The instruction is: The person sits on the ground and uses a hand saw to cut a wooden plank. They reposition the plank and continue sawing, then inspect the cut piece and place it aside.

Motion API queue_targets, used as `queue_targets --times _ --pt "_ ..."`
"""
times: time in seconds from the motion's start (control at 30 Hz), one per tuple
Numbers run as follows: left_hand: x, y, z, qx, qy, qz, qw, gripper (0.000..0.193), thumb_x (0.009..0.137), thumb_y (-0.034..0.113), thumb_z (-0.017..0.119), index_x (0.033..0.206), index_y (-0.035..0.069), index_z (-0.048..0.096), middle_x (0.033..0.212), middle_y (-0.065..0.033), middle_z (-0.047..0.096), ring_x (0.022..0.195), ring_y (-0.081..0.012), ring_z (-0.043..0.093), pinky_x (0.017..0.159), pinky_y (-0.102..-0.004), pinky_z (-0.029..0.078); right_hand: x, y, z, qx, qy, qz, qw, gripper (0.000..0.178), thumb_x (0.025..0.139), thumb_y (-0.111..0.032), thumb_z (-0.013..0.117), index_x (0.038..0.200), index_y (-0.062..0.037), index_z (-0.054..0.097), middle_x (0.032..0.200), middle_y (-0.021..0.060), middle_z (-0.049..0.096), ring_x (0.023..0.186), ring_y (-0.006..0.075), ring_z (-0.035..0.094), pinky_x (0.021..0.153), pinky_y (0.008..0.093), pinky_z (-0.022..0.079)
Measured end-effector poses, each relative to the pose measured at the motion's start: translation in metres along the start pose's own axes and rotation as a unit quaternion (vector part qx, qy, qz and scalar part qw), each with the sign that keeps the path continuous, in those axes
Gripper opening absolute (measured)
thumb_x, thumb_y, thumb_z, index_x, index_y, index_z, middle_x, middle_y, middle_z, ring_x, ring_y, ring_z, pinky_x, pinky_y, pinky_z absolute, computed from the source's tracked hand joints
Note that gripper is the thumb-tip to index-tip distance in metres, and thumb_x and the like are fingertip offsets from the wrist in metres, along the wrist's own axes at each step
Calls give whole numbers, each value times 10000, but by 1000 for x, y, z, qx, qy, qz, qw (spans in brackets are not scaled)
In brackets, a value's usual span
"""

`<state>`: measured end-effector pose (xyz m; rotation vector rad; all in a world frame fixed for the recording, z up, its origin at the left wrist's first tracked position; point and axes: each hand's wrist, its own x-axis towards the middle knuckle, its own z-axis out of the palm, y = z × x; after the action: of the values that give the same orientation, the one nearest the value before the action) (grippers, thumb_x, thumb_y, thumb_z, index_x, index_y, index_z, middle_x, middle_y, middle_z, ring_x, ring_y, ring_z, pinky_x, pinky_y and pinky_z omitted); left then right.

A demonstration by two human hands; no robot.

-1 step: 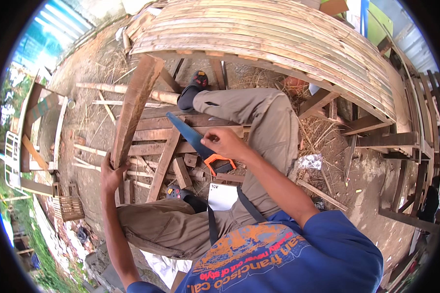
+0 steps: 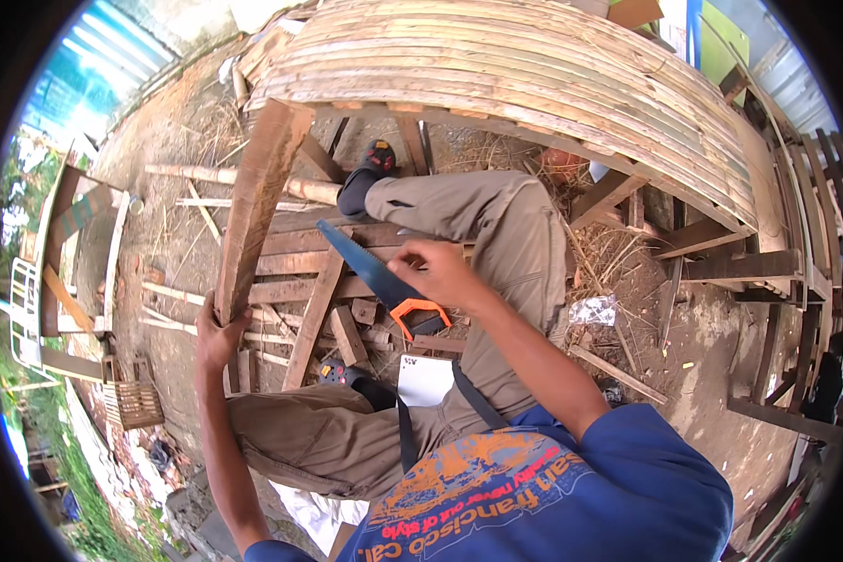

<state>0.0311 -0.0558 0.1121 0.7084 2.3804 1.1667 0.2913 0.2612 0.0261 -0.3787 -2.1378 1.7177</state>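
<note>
My left hand is wrapped round the near end of a thick brown wooden beam. The beam slants away from me, and its far end reaches the edge of a slatted bamboo platform. My right hand is closed in a pinch just over the blade of a handsaw. Whatever its fingertips hold, if anything, is too small to make out. The handsaw has a blue blade and an orange and black handle; it lies between my legs above wood pieces, handle toward me. I cannot tell whether the fingers touch the blade.
The slatted bamboo platform stands ahead. Loose boards and short wood blocks cover the ground between my legs. A bamboo pole lies at the left, beside a slatted basket. Crumpled foil lies to the right of my leg.
The view shifts very slightly. My right hand's fingers have moved a little relative to the saw; my left hand keeps its hold on the beam.
</note>
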Motion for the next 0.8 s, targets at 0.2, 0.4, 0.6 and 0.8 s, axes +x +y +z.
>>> queue_targets --times 0.2,0.4,0.6,0.8 --pt "10 78 77 -121 -82 56 988 475 870 20 721 1311 7 543 1026 -39 641 902 -137 604 780 -297 504 -39 25 -117 37 199 -9 979 192 1000 -139 658 877 8 670 789 33 693 750 98 638 718 278 527" --pt "12 132 142 -171 -168 44 970 460 872 64 763 1279 -19 565 1106 -60 659 969 -161 613 863 -320 502 -44 69 -131 227 330 -19 916 300 1046 -199 601 818 -5 588 761 66 657 710 109 653 629 271 564" --pt "5 172 213 -242 -198 111 943 629 811 349 787 1249 -33 550 1095 -115 613 986 -219 605 862 -360 491 -10 169 -169 187 457 42 869 202 1002 -209 642 958 -12 623 871 125 679 811 243 681 744 363 574" --pt "-2 200 252 -260 -139 105 950 636 781 366 769 1221 -24 528 1063 -130 578 984 -227 591 840 -367 496 -45 308 -155 -447 64 175 875 320 909 -220 716 1150 -18 653 1121 156 692 1161 327 606 988 451 459"
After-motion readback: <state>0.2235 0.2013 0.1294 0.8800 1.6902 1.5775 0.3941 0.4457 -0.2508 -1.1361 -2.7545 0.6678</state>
